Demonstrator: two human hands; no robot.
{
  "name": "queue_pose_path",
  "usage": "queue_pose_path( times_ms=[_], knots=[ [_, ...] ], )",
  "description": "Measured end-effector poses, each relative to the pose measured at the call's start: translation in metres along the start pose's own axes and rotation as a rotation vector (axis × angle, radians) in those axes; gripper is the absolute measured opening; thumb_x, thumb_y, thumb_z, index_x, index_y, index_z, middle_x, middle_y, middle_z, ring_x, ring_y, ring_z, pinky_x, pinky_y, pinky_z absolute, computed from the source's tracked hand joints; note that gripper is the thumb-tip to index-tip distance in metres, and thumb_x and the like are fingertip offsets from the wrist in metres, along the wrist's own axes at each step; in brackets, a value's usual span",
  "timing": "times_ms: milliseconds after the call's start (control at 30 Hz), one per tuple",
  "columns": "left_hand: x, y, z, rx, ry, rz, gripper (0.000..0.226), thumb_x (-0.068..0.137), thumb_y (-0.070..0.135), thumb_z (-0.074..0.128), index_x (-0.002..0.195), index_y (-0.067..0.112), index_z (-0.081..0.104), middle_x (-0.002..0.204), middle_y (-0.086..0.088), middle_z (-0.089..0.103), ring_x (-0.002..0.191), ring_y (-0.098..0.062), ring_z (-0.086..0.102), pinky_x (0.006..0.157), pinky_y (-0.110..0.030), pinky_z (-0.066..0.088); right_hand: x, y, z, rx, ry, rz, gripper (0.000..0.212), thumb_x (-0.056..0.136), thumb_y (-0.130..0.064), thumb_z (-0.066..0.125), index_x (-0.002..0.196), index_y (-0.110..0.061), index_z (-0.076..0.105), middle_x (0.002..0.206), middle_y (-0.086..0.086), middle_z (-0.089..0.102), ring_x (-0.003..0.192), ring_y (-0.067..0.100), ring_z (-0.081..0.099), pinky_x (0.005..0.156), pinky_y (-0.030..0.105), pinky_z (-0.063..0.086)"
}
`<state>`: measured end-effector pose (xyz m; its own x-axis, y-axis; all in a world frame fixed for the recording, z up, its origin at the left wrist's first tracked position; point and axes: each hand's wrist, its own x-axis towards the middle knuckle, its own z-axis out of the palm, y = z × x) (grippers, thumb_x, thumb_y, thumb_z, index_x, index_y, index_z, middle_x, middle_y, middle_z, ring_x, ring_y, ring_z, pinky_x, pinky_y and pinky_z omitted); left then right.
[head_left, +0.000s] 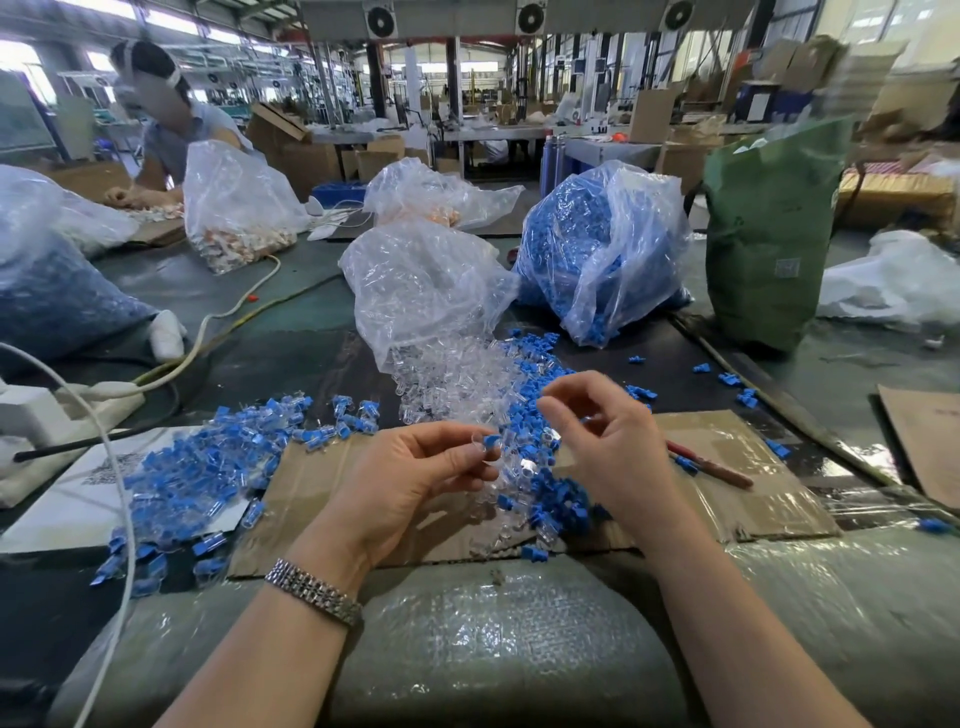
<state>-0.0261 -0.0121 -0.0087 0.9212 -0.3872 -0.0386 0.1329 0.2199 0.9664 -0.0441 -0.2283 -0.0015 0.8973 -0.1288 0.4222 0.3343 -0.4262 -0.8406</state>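
Cardboard (311, 483) underneath: left hand (415, 467) pinches blue-capped clear part (488, 444); right hand (608, 436) beside, grip unclear.

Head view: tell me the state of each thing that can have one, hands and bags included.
Left hand, pinching a clear-and-blue piece.
Right hand, fingers curled; whether it holds anything is unclear.
Clear bag, open, on its side, clear pieces spilling out.
Blue bag, bulging full, untied.
Green bag, upright, top open.
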Motion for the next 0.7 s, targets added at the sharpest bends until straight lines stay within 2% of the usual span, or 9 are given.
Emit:
queue_pose_path(
  times_ms=[67,133,200,267,333,400,567,633,700],
  knots=[
    [0.0,-0.001,-0.003,0.003,0.014,0.011,0.035,0.073,0.02,0.083,0.105,0.007,0.079,0.109,-0.022,0.075,0.092,-0.026,0.074,0.083,-0.033,0.063,0.005,0.002,-0.009,-0.46,0.105,0.103,0.022,0.095,-0.035,0.066,0.115,-0.024,0.063,0.112,-0.002,0.06,0.103,0.017,0.058,0.088,0.03,0.049],
    [0.001,-0.001,-0.005,-0.003,0.026,0.026,0.031,0.075,0.017,0.081,0.104,0.007,0.079,0.109,-0.022,0.075,0.092,-0.026,0.074,0.084,-0.033,0.063,0.011,0.003,-0.021,-0.878,0.009,0.354,0.043,0.096,-0.042,0.061,0.13,-0.017,0.054,0.13,0.009,0.05,0.122,0.029,0.046,0.102,0.045,0.041],
    [0.001,-0.002,-0.006,-0.026,0.028,0.032,0.027,0.076,0.014,0.079,0.103,0.007,0.08,0.108,-0.022,0.075,0.091,-0.026,0.074,0.082,-0.032,0.063,0.016,0.0,-0.033,-1.012,-0.15,0.561,0.045,0.095,-0.043,0.06,0.125,-0.011,0.054,0.132,0.015,0.048,0.123,0.034,0.045,0.104,0.05,0.041],
    [0.001,-0.001,-0.006,-0.035,0.033,0.036,0.026,0.077,0.012,0.078,0.102,0.007,0.08,0.108,-0.022,0.075,0.09,-0.026,0.074,0.08,-0.03,0.062,0.019,-0.004,-0.039,-0.997,-0.234,0.598,0.032,0.092,-0.04,0.062,0.103,-0.011,0.058,0.124,0.015,0.054,0.113,0.034,0.054,0.097,0.045,0.047],
    [0.001,-0.001,-0.006,-0.051,0.047,0.042,0.026,0.077,0.011,0.078,0.102,0.006,0.079,0.108,-0.023,0.074,0.089,-0.026,0.074,0.077,-0.028,0.062,0.022,-0.006,-0.039,-1.006,-0.265,0.534,0.031,0.09,-0.036,0.065,0.078,-0.012,0.05,0.107,0.013,0.061,0.097,0.031,0.06,0.078,0.036,0.048],
    [0.002,-0.001,-0.006,-0.079,0.065,0.042,0.027,0.074,0.013,0.08,0.101,0.006,0.079,0.109,-0.025,0.074,0.088,-0.027,0.074,0.074,-0.028,0.061,0.027,-0.009,-0.038,-0.991,-0.268,0.514,0.032,0.091,-0.035,0.063,0.071,-0.015,0.048,0.086,0.009,0.062,0.081,0.027,0.061,0.064,0.032,0.041],
    [0.005,0.0,-0.009,-0.149,0.085,0.076,0.021,0.076,0.009,0.077,0.097,0.009,0.081,0.11,-0.025,0.073,0.09,-0.026,0.074,0.075,-0.027,0.06,0.035,-0.028,-0.042,-0.663,-0.192,0.51,0.028,0.099,-0.025,0.056,0.074,-0.01,0.052,0.069,0.006,0.056,0.062,0.023,0.055,0.053,0.035,0.044],
    [0.006,0.0,-0.011,-0.197,0.09,0.073,0.02,0.078,0.007,0.075,0.097,0.009,0.081,0.111,-0.023,0.074,0.092,-0.026,0.074,0.076,-0.026,0.06,0.034,-0.041,-0.04,-0.378,-0.341,0.521,0.023,0.1,-0.018,0.057,0.083,-0.002,0.058,0.075,0.01,0.061,0.064,0.023,0.061,0.062,0.045,0.06],
    [0.007,-0.001,-0.012,-0.212,0.108,0.087,0.02,0.078,0.009,0.075,0.096,0.012,0.081,0.112,-0.02,0.075,0.096,-0.026,0.075,0.077,-0.027,0.06,0.029,-0.057,-0.032,-0.144,-0.555,0.571,0.02,0.1,-0.012,0.057,0.097,0.007,0.062,0.081,0.015,0.067,0.067,0.023,0.068,0.068,0.041,0.064]
  ],
)
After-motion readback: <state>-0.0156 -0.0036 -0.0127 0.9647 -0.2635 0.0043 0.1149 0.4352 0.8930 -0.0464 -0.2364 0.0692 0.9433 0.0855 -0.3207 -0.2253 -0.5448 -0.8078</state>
